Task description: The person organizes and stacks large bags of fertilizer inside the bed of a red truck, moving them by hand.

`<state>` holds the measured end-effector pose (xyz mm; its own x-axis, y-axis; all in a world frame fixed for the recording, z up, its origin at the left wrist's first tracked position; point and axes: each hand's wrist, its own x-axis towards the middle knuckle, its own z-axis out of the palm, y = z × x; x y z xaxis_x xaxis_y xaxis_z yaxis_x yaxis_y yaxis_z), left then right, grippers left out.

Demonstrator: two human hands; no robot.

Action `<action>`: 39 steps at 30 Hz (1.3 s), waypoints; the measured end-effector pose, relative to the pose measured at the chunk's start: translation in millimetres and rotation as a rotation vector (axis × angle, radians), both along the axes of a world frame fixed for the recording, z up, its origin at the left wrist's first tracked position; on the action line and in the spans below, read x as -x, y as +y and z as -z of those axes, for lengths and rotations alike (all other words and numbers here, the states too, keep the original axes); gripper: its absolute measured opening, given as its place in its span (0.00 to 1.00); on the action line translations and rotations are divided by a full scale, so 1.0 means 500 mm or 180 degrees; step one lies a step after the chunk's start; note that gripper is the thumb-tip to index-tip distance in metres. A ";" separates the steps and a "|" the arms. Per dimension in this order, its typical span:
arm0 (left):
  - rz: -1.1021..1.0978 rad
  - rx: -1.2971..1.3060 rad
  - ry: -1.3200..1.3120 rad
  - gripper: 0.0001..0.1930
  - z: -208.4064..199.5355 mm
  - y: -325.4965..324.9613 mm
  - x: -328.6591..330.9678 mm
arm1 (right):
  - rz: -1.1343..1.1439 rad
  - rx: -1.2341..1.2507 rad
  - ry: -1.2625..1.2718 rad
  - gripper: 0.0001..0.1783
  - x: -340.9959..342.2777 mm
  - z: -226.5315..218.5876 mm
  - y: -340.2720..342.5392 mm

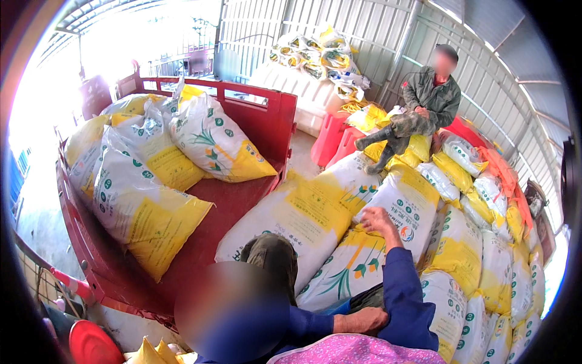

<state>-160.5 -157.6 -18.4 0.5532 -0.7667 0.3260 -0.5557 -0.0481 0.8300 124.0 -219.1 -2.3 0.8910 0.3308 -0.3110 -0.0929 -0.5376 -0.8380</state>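
Note:
My right hand [379, 222] is raised above the white and yellow sacks, its fingers loosely bent and apart, nothing visible in them. The blue-sleeved arm bends at the elbow. My left hand [361, 320] lies low across my lap beside the right sleeve, fingers curled in; nothing shows in it. Below them is a pink floral cloth [364, 350]. Closest to the raised hand is a sack with a printed green plant [348, 262]. Another large sack [291, 209] lies left of it. A dark, camouflage-patterned shape [271, 258], perhaps my knee, covers part of that sack.
A red cargo bed [233, 203] on the left carries several full sacks [151, 206]. More sacks [454, 249] are stacked on the right. Another person [431, 97] sits on the pile behind, near red plastic stools [330, 139]. A red round lid-like object [94, 343] is at lower left.

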 end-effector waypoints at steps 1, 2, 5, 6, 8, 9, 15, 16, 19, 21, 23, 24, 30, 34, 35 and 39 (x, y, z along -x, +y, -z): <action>0.0006 -0.0005 -0.0031 0.12 0.011 -0.001 0.003 | 0.0006 -0.0005 -0.0031 0.20 0.008 -0.004 -0.001; 0.0187 0.0459 -0.0038 0.15 0.023 0.002 0.007 | 0.0005 0.0137 0.0009 0.19 0.014 -0.009 -0.003; 0.0798 0.1520 0.0841 0.16 0.119 -0.047 0.057 | 0.0055 0.0393 -0.0161 0.19 0.016 -0.014 0.005; 0.1032 0.1843 0.1339 0.16 0.113 -0.049 0.065 | 0.0173 0.0556 -0.0288 0.19 0.018 -0.008 0.000; 0.1302 0.2039 0.1565 0.16 0.101 -0.043 0.067 | 0.0041 0.0780 -0.0281 0.21 0.017 0.000 0.005; 0.1331 0.1907 0.1304 0.17 0.095 -0.037 0.061 | -0.0090 0.0746 -0.0245 0.21 0.019 0.003 0.009; 0.1419 0.0735 -0.0018 0.18 -0.080 0.108 0.006 | -0.0617 0.0403 -0.1069 0.19 0.046 -0.015 0.008; 0.1379 0.0364 -0.0062 0.17 -0.106 0.145 -0.007 | -0.0450 0.0024 -0.1318 0.17 0.058 -0.027 0.021; 0.0710 0.0267 0.0426 0.12 -0.063 0.200 -0.123 | -0.0176 -0.0879 -0.1687 0.14 0.136 -0.090 0.092; -0.0152 0.0261 0.1074 0.11 -0.113 0.275 -0.187 | -0.0068 -0.1368 -0.1973 0.12 0.252 -0.181 0.146; -0.0715 0.2269 0.1595 0.11 -0.031 0.340 -0.273 | -0.1022 -0.1287 -0.2611 0.11 0.426 -0.260 0.234; -0.1496 0.2066 0.1594 0.12 -0.110 0.341 -0.313 | -0.1680 -0.0944 -0.3095 0.12 0.472 -0.257 0.218; -0.2933 0.2114 0.1735 0.12 -0.060 0.386 -0.413 | -0.2659 -0.1235 -0.2280 0.28 0.622 -0.225 0.288; -0.3631 0.1797 0.1865 0.11 0.020 0.468 -0.424 | -0.2766 -0.1059 -0.2252 0.23 0.664 -0.186 0.326; -0.3772 0.1746 0.1882 0.10 0.034 0.478 -0.428 | -0.2506 -0.1043 -0.1870 0.20 0.663 -0.179 0.325; -0.4709 0.1503 0.1550 0.09 0.092 0.566 -0.396 | -0.2372 -0.1253 -0.1287 0.11 0.675 -0.171 0.326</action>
